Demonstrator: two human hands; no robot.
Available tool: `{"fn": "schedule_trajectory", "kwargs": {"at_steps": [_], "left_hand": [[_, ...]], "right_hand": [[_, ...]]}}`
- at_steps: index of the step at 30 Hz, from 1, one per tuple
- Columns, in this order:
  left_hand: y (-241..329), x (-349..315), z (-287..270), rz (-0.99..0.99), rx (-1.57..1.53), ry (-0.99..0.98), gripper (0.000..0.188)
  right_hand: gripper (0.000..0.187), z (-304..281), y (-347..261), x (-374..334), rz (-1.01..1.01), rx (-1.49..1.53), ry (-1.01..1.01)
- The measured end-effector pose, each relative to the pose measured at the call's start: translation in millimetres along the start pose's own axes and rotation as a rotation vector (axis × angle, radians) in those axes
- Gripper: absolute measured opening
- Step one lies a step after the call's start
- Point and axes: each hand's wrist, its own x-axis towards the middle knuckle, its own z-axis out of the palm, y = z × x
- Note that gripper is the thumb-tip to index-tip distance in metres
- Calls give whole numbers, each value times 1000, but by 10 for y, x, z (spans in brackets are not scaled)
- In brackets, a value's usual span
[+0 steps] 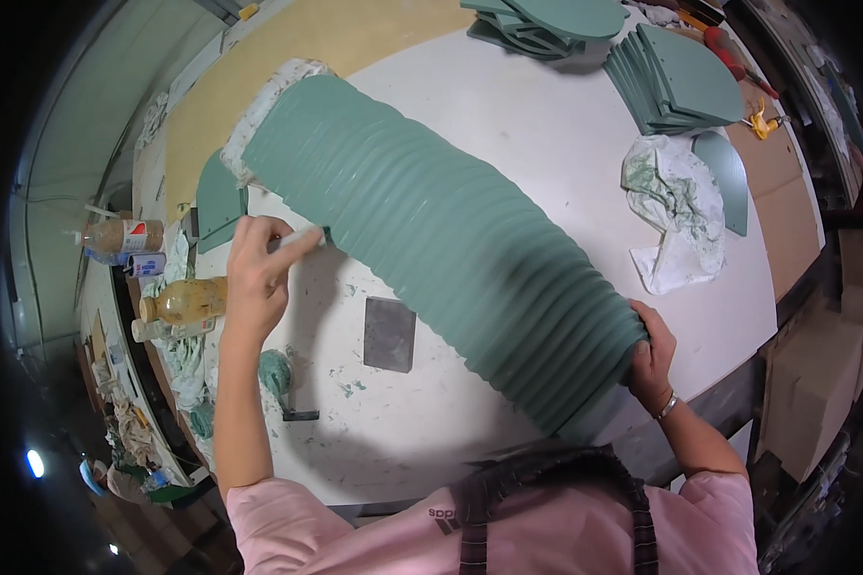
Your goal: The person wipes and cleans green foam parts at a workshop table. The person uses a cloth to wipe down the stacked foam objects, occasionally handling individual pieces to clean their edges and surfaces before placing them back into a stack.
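Observation:
A long, ribbed green stack of what look like overlapping rounded panels [451, 220] lies diagonally across the white table. Its far left end rests against a rolled white cloth [268, 115]. My left hand [259, 273] pinches a small whitish tool [297, 247], whose dark tip meets the left edge of the stack; its exact kind is unclear. At the near right end, my right hand [650, 359] grips the stack, thumb and fingers around its edge. On the table between my left arm and the stack sits a dark grey rectangular block [389, 333].
Loose green panels [676, 81] are piled at the far right, beside a crumpled, green-stained cloth [676, 211]. Bottles, including one of yellowish liquid [187, 301], stand at the left. A green-smeared lump [275, 372] lies by my left forearm. Cardboard boxes [810, 374] are off the table's right side.

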Motion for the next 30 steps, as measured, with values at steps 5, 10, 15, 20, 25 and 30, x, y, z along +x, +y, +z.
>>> {"fn": "schedule_trajectory", "kwargs": {"at_steps": [5, 10, 15, 20, 25, 30], "left_hand": [[155, 210, 197, -55, -47, 203, 52], [97, -317, 122, -173, -108, 88, 44], [68, -154, 132, -187, -109, 282, 45], [139, -216, 105, -307, -160, 150, 40], [85, -163, 172, -230, -163, 193, 38], [-70, 631, 480, -24, -100, 273, 36]], "right_hand": [[61, 49, -30, 2, -5, 33, -19], [61, 31, -8, -48, 27, 5, 17], [63, 67, -41, -43, 24, 12, 8], [65, 57, 23, -52, 35, -5, 22], [67, 24, -26, -36, 50, -5, 7], [67, 64, -17, -44, 50, -10, 0]]}}
